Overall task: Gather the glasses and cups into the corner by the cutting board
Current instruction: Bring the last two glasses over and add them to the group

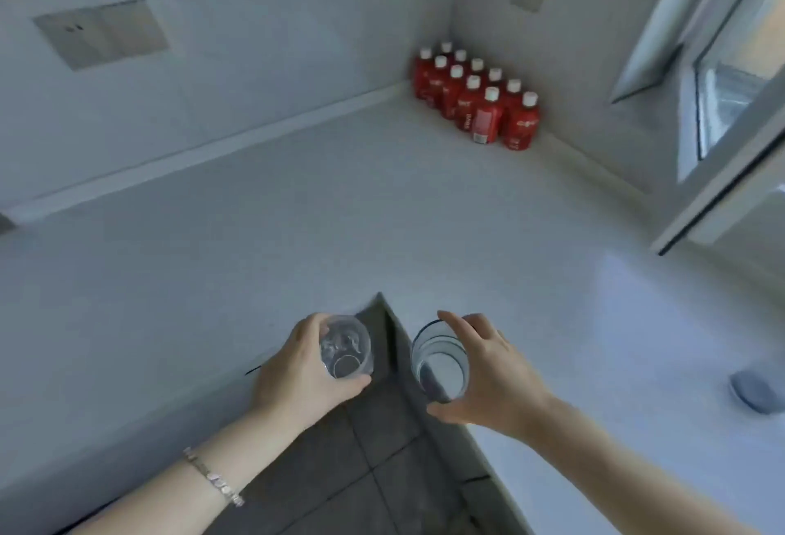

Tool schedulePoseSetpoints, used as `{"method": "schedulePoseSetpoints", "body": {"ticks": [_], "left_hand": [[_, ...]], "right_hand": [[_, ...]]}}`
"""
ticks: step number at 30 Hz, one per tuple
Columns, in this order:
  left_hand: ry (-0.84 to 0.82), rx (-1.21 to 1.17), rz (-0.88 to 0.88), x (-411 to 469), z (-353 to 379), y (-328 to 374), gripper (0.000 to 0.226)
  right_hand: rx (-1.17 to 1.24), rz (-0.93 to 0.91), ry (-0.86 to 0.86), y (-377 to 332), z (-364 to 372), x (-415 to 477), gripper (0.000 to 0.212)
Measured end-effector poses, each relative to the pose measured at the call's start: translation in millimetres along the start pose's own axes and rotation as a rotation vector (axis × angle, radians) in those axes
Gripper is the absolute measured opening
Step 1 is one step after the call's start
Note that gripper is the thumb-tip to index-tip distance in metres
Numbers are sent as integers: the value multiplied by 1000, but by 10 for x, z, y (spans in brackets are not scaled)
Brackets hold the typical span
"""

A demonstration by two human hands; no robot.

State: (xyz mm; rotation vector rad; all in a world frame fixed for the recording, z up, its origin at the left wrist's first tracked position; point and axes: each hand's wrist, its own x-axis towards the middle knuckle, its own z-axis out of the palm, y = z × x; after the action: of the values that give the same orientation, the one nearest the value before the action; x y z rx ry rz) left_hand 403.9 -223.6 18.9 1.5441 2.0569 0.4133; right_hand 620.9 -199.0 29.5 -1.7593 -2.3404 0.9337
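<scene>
**White counter bare; two glasses carried, none placed**

White L-shaped countertop (340,203) lay almost bare, with wide open room between its front edge and the walls. A pack of red bottles (475,101) filled the far corner. No cutting board was in view, so the target corner could not be confirmed. Over the inner corner edge, above the dark floor tiles (365,449), each hand carried one vessel. The left hand (297,373) was wrapped around a small clear glass (346,349); the right hand (484,373) pinched a larger blue-rimmed glass (439,358) by its side. Neither touched the counter. Judged from this, placement was outstanding and gathering only part done.
</scene>
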Motion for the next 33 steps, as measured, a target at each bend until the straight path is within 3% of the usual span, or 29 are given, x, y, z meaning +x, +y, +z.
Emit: {"method": "schedulePoseSetpoints", "body": {"ticks": [9, 17, 33], "left_hand": [[277, -22, -338, -854, -1466, -2211, 73], [414, -3, -581, -1333, -2281, -3615, 72], [468, 70, -876, -409, -3723, -5884, 78]], "right_hand": [[39, -245, -159, -2460, 1153, 444, 103], [-68, -409, -290, -3923, 1949, 738, 104], [-137, -578, -414, -6164, 3221, 2239, 107]]}}
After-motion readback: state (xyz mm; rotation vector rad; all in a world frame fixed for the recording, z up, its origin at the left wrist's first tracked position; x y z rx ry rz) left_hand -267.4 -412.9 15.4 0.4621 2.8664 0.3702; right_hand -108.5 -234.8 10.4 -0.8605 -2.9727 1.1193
